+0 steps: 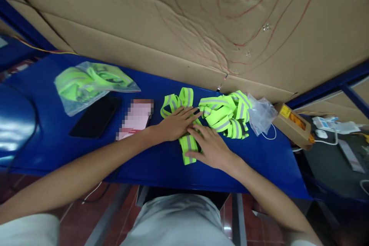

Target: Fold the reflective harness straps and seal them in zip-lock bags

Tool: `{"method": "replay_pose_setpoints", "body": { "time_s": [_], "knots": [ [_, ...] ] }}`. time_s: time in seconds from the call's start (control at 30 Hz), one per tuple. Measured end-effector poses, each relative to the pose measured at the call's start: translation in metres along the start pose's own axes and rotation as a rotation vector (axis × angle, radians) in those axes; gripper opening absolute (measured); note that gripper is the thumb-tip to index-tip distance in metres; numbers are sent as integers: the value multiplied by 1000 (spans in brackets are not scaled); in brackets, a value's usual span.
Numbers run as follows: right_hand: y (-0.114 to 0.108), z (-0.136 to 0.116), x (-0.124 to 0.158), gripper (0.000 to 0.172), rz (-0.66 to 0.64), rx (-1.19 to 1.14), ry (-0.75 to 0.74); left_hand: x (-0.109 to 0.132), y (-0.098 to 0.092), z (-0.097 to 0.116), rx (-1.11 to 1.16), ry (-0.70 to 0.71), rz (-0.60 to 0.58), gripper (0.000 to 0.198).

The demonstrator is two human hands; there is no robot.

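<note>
A neon-yellow reflective strap with grey stripes lies on the blue table, its loops spreading toward the far side. My left hand lies flat on it with fingers stretched out. My right hand presses flat on the strap's near end, fingers spread. Both hands touch each other over the strap. Just right of them sits a pile of several more straps.
A clear bag of straps lies at the far left, a black phone and a pink card beside it. An empty plastic bag and a small cardboard box sit right. A cardboard wall stands behind.
</note>
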State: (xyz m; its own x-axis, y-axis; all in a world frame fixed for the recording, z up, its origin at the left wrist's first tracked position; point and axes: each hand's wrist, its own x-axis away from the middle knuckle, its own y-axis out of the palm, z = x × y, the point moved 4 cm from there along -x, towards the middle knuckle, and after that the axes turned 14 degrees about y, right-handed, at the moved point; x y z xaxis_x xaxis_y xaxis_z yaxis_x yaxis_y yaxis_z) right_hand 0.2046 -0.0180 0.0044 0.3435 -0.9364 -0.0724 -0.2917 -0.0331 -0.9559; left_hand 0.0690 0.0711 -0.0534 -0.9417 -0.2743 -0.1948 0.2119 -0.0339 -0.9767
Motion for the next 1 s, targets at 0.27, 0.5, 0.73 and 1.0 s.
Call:
{"method": "replay_pose_setpoints", "body": {
  "time_s": [0.27, 0.5, 0.73, 1.0],
  "knots": [
    [-2, -15, 73, 31, 3, 152, -271, 3, -2, -7, -69, -111, 101, 49],
    [-13, -22, 92, 32, 154, 18, -210, 6, -27, 17, -84, -125, 133, 46],
    [8, -23, 38, 63, -154, 101, -34, 14, -11, 36, 16, -44, 41, 48],
    [1, -15, 107, 23, -71, 43, -199, 9, -13, 29, -61, -136, 51, 52]
  ]
}}
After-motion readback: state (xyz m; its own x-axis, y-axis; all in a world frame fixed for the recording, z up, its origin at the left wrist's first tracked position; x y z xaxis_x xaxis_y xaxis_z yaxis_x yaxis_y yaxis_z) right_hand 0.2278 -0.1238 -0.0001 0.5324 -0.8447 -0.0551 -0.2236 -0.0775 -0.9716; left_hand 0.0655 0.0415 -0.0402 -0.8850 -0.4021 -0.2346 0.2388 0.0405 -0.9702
